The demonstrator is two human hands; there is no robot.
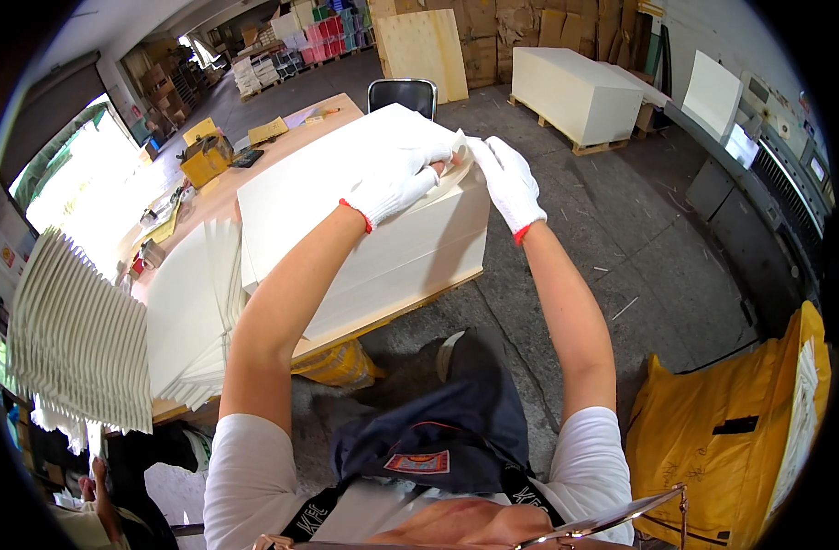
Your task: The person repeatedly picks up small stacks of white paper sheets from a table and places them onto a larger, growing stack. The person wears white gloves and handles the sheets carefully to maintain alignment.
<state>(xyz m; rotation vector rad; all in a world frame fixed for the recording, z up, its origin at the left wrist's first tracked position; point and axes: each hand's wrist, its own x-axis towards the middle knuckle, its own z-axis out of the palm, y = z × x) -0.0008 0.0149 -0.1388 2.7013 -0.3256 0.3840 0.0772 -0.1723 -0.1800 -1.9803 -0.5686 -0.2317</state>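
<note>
A: Entry, head view. Both hands are wearing white knit gloves with red cuffs. The tall stack of white paper sheets [364, 220] is sitting on the wooden worktable [282, 128], at its near right end, directly ahead of the person

B: Where are the fingers lying relative to it?

A: The left hand [396, 183] is resting palm down on the top of the stack by its far right corner, fingers curling over the lifted corner of the top sheets [458, 151]. The right hand [508, 179] is meeting it from the right side, fingertips closing on that same raised corner. So both hands are gripping the top sheets, pinching them at one point

B: How many sheets are being lifted?

A: Cannot tell; the gloves are covering the edge. The thumbs are hiding under the paper too

B: Anything else hard to read?

A: The stack's left lower edge is disappearing behind the left forearm. Fanned sheets [195, 312] are lying on the table's near left end, and a second fanned pile [76, 339] is spreading out further left, partly cut by the dark rim. A yellow sack [712, 431] is standing on the floor to the right, its far side bending into the rim. A black chair [403, 93] is showing beyond the table, only its back visible. A palletised white block [575, 92] is sitting well apart behind
</note>
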